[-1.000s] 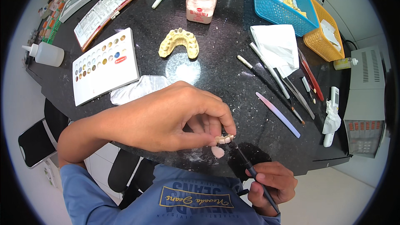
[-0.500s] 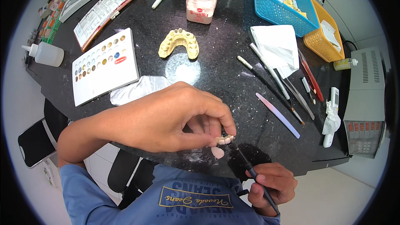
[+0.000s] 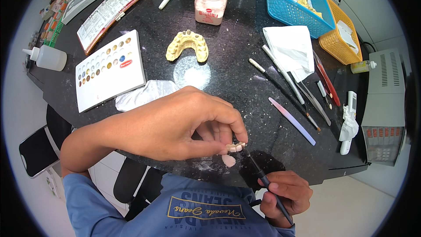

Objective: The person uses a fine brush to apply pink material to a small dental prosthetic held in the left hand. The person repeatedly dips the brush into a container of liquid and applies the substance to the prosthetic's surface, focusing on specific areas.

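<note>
Between its thumb and fingers, my left hand (image 3: 201,123) pinches a small dental bridge (image 3: 236,148) of several whitish teeth, above the near edge of the bench. My right hand (image 3: 287,193) grips a slim black brush (image 3: 261,173) like a pen. Its tip meets or almost meets the right end of the bridge; the exact contact is too small to tell. Just under the bridge lies a patch of pale pink powder (image 3: 228,160). Beyond my left hand, a yellow plaster dental model (image 3: 187,46) rests on the bench, its arch curving away from me.
Left of the model are a white palette (image 3: 109,70) with coloured wells and a squeeze bottle (image 3: 50,57). A jar of pink powder (image 3: 211,4) stands open behind. On the right lie brushes (image 3: 285,94), tweezers (image 3: 313,103), a lilac file (image 3: 291,120), a tissue (image 3: 289,50) and a blue basket (image 3: 298,13).
Both hands keep almost the same pose. The brush tip appears to have shifted very slightly up toward the bridge, and the view has moved a touch.
</note>
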The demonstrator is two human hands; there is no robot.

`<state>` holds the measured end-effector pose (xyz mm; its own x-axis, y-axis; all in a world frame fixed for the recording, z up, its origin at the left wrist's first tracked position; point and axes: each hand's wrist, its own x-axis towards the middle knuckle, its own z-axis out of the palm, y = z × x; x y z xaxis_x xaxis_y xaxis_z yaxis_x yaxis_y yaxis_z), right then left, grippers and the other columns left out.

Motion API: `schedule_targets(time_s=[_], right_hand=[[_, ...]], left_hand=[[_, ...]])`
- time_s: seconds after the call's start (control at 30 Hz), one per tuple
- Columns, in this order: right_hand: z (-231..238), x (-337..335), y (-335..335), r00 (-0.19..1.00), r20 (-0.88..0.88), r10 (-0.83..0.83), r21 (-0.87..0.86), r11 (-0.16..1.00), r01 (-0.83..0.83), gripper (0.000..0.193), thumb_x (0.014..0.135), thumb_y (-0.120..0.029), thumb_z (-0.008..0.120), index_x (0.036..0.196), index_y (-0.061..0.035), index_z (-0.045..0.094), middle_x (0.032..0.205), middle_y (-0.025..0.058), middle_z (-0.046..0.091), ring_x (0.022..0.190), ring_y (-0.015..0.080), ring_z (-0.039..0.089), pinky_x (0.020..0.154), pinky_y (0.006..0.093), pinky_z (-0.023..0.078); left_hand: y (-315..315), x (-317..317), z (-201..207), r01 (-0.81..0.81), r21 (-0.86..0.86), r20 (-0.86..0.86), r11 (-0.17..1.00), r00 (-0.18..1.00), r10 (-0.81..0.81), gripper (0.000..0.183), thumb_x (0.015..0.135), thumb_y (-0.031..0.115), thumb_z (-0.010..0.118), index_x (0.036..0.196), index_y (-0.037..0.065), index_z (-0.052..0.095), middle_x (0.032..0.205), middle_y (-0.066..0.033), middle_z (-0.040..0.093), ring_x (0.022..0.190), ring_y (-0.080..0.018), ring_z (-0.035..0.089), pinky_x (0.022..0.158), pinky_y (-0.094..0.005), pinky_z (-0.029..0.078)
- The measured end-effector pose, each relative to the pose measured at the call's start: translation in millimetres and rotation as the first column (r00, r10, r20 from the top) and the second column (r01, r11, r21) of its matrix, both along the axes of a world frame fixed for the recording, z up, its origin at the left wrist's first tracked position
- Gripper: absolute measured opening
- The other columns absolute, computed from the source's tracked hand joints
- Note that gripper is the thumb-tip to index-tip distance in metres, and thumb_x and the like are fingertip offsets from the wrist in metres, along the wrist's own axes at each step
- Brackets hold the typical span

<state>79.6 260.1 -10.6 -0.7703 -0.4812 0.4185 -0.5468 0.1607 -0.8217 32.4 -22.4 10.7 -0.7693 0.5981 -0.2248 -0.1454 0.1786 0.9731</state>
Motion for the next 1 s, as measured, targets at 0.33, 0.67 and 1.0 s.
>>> schedule_targets(time_s=[0.33,0.67,1.0], right_hand=[[0.6,-0.2,0.8,1.000,0.013,0.009,-0.004,1.000,-0.009,0.030,0.072,-0.001,0.079,0.097,0.0002,0.062,0.080,0.0164,0.070,0.067,0.0281,0.072,0.057,0.0318,0.059],[-2.6,6.7,3.6,0.994,-0.022,-0.108,-0.098,0.990,0.106,0.027,0.073,-0.003,0.076,0.097,-0.0016,0.063,0.077,0.0165,0.068,0.064,0.0260,0.070,0.056,0.0303,0.057],[4.7,8.7,12.8,0.929,0.370,-0.015,-0.024,0.999,0.025,0.019,0.078,0.002,0.073,0.089,0.0020,0.059,0.076,0.0171,0.069,0.068,0.0233,0.073,0.058,0.0281,0.058]], left_hand=[[-0.3,-0.5,0.1,0.005,0.001,0.001,1.000,1.000,-0.005,0.031,0.080,-0.009,0.068,0.110,0.000,0.070,0.096,-0.0108,0.068,0.084,-0.0149,0.069,0.074,-0.0265,0.061],[0.1,-1.3,2.9,0.011,-0.015,0.015,1.000,1.000,-0.010,0.030,0.080,-0.009,0.067,0.108,0.001,0.069,0.099,-0.0104,0.069,0.085,-0.0151,0.069,0.072,-0.0263,0.060],[-0.5,0.7,1.0,-0.014,-0.038,0.012,0.999,1.000,0.014,0.028,0.078,-0.009,0.067,0.104,0.002,0.069,0.100,-0.0090,0.069,0.083,-0.0146,0.069,0.068,-0.0250,0.059]])
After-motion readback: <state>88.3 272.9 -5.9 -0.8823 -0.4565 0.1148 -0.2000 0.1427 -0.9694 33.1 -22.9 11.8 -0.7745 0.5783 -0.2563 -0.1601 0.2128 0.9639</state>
